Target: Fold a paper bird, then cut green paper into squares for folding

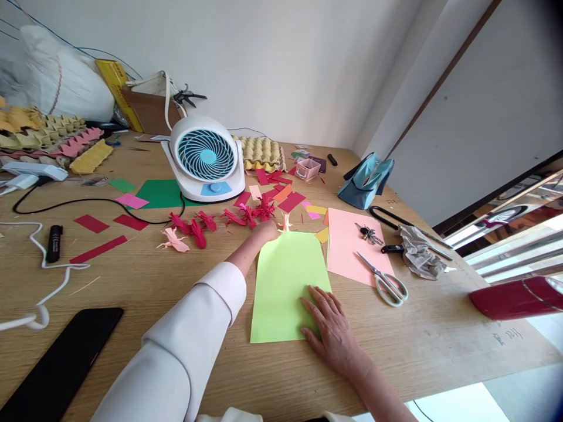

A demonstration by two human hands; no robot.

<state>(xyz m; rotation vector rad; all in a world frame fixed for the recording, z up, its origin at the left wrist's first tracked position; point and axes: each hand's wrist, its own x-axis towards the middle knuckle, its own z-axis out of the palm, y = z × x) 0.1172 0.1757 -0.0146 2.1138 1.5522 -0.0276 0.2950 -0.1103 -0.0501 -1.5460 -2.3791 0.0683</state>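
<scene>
A light green sheet of paper (288, 281) lies on the wooden table. My left hand (267, 231) is at its far left corner, the fingers mostly hidden behind the back of the hand. My right hand (328, 322) rests palm down on the sheet's near right part, fingers spread. Just past the far edge stands a small cream paper cutout (286, 221). Red paper cutouts (197, 231) lie beyond and left of my left hand. At the right, scissors (389, 287) lie partly on a pink sheet (345, 240).
A white fan (206, 158) stands behind the cutouts. Egg trays (259, 153) are at the back. A black phone (65, 360) lies near left, a blue bag (366, 181) back right, and a red bottle (514, 298) at the right edge.
</scene>
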